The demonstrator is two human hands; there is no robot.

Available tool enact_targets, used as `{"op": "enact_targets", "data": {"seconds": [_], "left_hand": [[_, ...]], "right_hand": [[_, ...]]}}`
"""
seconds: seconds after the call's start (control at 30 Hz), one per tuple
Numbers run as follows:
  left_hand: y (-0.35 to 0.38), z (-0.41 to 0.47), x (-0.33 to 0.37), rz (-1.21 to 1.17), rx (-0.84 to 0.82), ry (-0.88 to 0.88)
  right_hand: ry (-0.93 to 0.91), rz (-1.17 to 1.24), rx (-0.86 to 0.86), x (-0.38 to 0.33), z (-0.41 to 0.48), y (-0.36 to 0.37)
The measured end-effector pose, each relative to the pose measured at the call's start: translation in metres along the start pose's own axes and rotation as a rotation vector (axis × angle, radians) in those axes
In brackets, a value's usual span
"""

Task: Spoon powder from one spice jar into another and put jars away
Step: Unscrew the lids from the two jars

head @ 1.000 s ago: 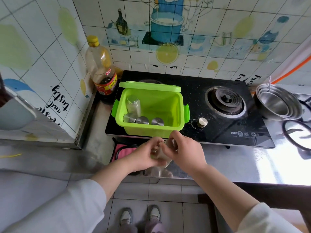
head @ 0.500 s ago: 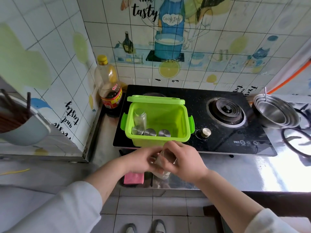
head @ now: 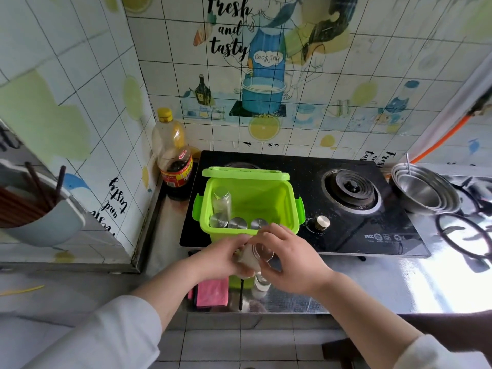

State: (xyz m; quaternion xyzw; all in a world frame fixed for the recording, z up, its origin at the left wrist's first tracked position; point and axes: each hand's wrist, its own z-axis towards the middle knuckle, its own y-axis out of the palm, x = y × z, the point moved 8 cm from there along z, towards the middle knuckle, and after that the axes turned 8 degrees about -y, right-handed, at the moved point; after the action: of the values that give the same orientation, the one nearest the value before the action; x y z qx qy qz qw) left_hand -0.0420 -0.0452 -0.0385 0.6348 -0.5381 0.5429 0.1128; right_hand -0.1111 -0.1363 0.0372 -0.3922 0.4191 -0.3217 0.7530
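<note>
held jar (head: 256,255): mostly buried between my left hand (head: 226,258) and right hand (head: 290,259), just a bit of clear glass and rim peeking out. No idea if there's a lid on it
second jar (head: 259,286): sits on the counter (head: 372,283) under my right hand, top covered
black stick (head: 241,295): upper end disappears under my hands, honestly can't tell what it is
pink cloth (head: 213,291): far edge hidden by my left wrist
green box (head: 266,198): front wall partly behind my fingers
left burner (head: 241,165): nearly all behind the box lid (head: 245,173)
bottle label (head: 177,173): print way too small to read
chopstick holder (head: 45,222): chopped off by the left edge
orange hose (head: 439,140): lower end drops behind the steel bowls (head: 426,193)
</note>
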Motion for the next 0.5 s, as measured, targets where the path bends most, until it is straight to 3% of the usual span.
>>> {"op": "enact_targets", "data": {"seconds": [0.1,0.23,0.5], "left_hand": [[-0.009,-0.001,0.002,-0.016,0.050,0.013],[-0.015,-0.003,0.003,0.002,0.059,0.009],[-0.011,0.000,-0.002,0.026,0.069,-0.006]], "right_hand": [[0.110,-0.061,0.066,0.007,0.002,-0.007],[0.320,-0.087,-0.046,0.025,0.002,0.000],[0.185,-0.071,-0.056,0.017,0.000,0.009]]}}
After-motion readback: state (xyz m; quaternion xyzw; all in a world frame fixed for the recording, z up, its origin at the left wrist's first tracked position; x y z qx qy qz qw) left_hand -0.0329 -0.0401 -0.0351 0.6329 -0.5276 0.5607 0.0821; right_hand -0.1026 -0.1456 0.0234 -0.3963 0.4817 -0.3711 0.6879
